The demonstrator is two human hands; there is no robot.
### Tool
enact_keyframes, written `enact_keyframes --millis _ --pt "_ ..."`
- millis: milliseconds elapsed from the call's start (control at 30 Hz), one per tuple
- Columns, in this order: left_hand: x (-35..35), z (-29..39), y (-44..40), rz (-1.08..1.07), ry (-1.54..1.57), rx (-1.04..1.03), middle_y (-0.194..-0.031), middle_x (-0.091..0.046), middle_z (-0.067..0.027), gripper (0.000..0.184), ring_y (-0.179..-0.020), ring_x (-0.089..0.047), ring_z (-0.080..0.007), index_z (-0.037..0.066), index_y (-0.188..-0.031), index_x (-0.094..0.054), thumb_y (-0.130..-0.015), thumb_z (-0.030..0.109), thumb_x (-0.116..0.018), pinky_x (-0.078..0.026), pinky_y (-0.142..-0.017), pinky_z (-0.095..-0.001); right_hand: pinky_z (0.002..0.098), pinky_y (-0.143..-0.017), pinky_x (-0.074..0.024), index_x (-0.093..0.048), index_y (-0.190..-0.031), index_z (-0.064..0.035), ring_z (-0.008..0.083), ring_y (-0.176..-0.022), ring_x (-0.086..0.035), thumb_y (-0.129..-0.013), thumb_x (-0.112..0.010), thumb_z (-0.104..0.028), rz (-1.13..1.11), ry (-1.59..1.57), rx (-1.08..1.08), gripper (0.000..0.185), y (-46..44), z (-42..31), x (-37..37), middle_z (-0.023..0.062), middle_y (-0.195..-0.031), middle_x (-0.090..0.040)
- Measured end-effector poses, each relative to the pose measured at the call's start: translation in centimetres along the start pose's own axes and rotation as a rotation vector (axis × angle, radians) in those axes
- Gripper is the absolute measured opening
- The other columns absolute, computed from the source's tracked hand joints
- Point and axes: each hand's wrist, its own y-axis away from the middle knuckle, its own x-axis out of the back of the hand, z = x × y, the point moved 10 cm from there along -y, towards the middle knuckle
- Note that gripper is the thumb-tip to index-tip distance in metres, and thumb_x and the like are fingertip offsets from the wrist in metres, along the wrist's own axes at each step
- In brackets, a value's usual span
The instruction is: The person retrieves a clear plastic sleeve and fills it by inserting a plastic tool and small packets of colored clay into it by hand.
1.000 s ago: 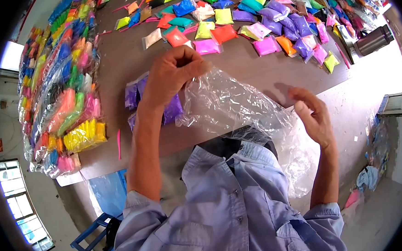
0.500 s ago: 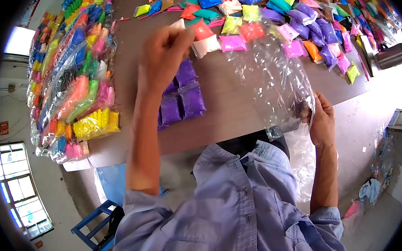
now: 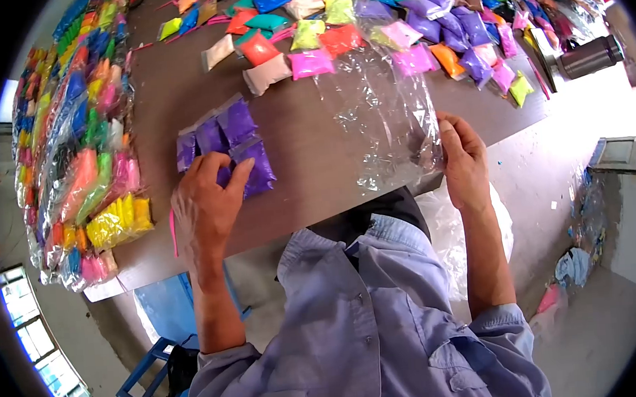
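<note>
Several purple packets (image 3: 239, 122) lie in a block on the brown table, in front of me to the left. My left hand (image 3: 212, 190) is over the near edge of this block, its thumb and fingers curled round a packet there and partly hiding it. A clear plastic bag (image 3: 378, 115) lies crumpled on the table to the right of the packets. My right hand (image 3: 465, 157) pinches the right edge of this bag between thumb and fingers. The bag's far end reaches up to the pink and red packets.
Many coloured packets (image 3: 341, 40) are spread across the back of the table (image 3: 308, 155). Large bags of bright packets (image 3: 83, 169) are piled along the left edge. A metal cylinder (image 3: 592, 56) stands at the right edge. A blue stool (image 3: 150, 376) is below left.
My left hand has come down from above the table onto the purple packets. My right hand keeps its hold on the bag's edge. The whole view has shifted a little.
</note>
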Motion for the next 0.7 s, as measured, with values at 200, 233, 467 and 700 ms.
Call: enact_keyframes --millis 200,233,467,700 --pt "-0.6 -0.2 0.0 -0.015 -0.037 -0.007 -0.096 -0.076 -0.0164 0.033 -0.084 -0.072 -0.0390 0.005 -0.098 -0.073 -0.091 0.035 -0.085 -0.055 -0.073 -0.0492 0.0250 -0.070 -0.0549 -0.069 -0.133 -0.0009 0.0077 -0.085 -0.065 -0.114 -0.058 -0.029 0.028 -0.013 -0.017 0.036 1.1 -1.5 -0.7 0.0008 -0.102 -0.072" --pt "-0.9 -0.3 -0.1 -0.038 0.004 0.005 -0.098 -0.077 -0.0167 0.033 -0.085 -0.073 -0.0388 0.005 -0.099 -0.073 -0.091 0.034 -0.085 -0.056 -0.075 -0.0482 0.0250 -0.070 -0.0549 -0.069 -0.133 -0.0009 0.0077 -0.085 -0.065 -0.114 -0.058 -0.029 0.026 -0.012 -0.016 0.036 1.1 -1.4 -0.6 0.0008 -0.102 -0.072" --pt "-2.1 -1.5 -0.4 -0.081 0.208 0.033 -0.104 -0.079 -0.0171 0.033 -0.094 -0.076 -0.0377 0.004 -0.110 -0.072 -0.088 0.024 -0.087 -0.058 -0.079 -0.0455 0.0229 -0.071 -0.0505 -0.064 -0.143 -0.0019 0.0072 -0.090 -0.066 -0.112 -0.062 -0.027 -0.035 0.120 0.027 0.040 1.0 -0.9 -0.6 0.0007 -0.107 -0.072" --pt "-2.5 -2.3 -0.3 -0.132 0.473 0.158 -0.096 -0.071 -0.0032 0.039 -0.068 -0.055 -0.0094 0.004 -0.121 -0.071 -0.085 0.008 -0.086 -0.054 -0.069 -0.0291 0.0225 -0.070 -0.0542 -0.063 -0.144 -0.0017 0.0070 -0.087 -0.066 -0.113 -0.061 -0.027 -0.103 0.091 0.008 0.041 1.4 -0.7 -2.8 0.0002 -0.107 -0.072"
